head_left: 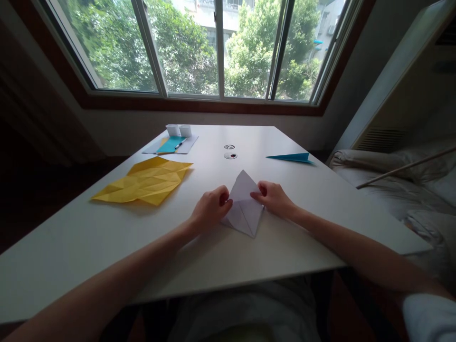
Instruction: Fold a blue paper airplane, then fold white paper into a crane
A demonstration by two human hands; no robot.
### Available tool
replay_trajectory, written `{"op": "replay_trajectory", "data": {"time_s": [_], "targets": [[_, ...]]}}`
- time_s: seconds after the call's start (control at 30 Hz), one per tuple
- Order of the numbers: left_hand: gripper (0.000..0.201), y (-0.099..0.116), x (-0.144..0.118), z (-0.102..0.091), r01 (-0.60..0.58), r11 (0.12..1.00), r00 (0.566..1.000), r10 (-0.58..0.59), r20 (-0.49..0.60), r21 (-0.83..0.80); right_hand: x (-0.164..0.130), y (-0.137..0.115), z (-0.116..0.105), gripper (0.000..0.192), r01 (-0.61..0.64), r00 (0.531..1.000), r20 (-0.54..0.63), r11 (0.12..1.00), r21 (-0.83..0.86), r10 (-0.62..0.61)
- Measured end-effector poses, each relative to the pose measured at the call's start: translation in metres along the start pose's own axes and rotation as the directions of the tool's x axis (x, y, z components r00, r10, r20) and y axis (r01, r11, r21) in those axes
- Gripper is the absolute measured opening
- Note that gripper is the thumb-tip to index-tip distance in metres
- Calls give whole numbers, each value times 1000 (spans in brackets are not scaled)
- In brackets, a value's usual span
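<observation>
A folded white paper [244, 204], kite-shaped with points toward the window and toward me, lies on the white table [285, 237]. My left hand [211, 207] pinches its left edge with thumb and fingers. On the other side my right hand [272, 198] presses and grips the paper's right edge. Both hands rest on the tabletop on either side of the paper's middle crease.
A creased yellow sheet [146, 180] lies left of the hands. Farther back are a teal paper on white sheets with a pen [171, 144], two small white cups [178, 129], two small round objects [230, 151] and a teal paper plane [292, 157]. A bed [392, 185] is to the right.
</observation>
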State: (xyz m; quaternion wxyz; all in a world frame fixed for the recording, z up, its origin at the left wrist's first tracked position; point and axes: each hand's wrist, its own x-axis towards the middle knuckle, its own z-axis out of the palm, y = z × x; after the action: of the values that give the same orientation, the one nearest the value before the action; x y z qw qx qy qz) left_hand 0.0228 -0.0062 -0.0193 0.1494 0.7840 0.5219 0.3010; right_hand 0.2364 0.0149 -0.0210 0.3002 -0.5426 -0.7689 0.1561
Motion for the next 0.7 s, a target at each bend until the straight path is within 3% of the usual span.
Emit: {"op": "replay_trajectory", "data": {"time_s": [0.2, 0.43, 0.7], "targets": [[17, 2, 2, 3, -32, 996, 999, 32, -2, -87, 3, -2, 1, 17, 1, 999, -46, 997, 76, 2], [18, 1, 2, 4, -27, 992, 1000, 27, -4, -121, 3, -2, 2, 18, 28, 999, 30, 984, 173, -33], [18, 0, 4, 6, -16, 989, 1000, 16, -4, -149, 0, -5, 3, 20, 43, 998, 41, 980, 196, -52]]}}
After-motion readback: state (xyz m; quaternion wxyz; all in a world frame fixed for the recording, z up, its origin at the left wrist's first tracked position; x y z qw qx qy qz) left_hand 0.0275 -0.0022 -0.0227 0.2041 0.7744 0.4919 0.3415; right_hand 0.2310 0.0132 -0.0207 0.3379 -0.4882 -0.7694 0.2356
